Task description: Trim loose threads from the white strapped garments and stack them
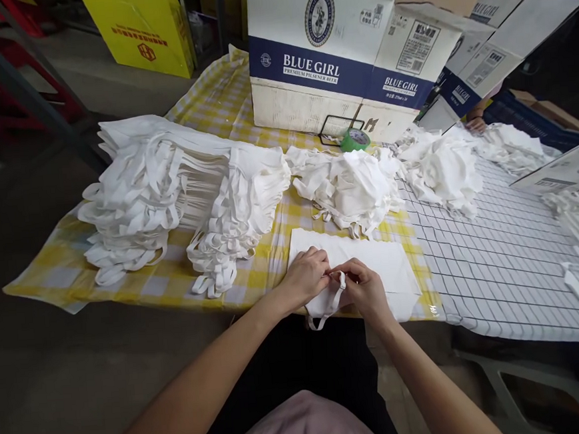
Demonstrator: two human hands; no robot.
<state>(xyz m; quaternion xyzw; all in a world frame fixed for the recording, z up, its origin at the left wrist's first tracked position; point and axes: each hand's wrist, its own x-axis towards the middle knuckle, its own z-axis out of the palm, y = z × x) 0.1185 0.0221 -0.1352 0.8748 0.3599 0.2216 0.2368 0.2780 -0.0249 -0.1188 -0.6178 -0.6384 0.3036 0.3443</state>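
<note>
Pinching a white strap (334, 303) between thumb and fingers, the person's right hand (366, 290) is nearly closed over the near side of the flat white garment (391, 272), which lies on the yellow checked cloth (273, 265). The left hand (308, 277) is curled at the garment's near side, fingertips close to the right's; whether it grips the strap or merely steadies fabric cannot be determined. The strap loops at the garment's near edge. The step in hand is judged to be fingertip work on the strap; the next move calls for a steady, untwisted hold. Left of the garment stands a stack of white strapped pieces (190, 164); just beyond it, a loose white pile (354, 185); farther beyond, a green tape roll (355, 139) and a Blue Girl carton (317, 94).
</note>
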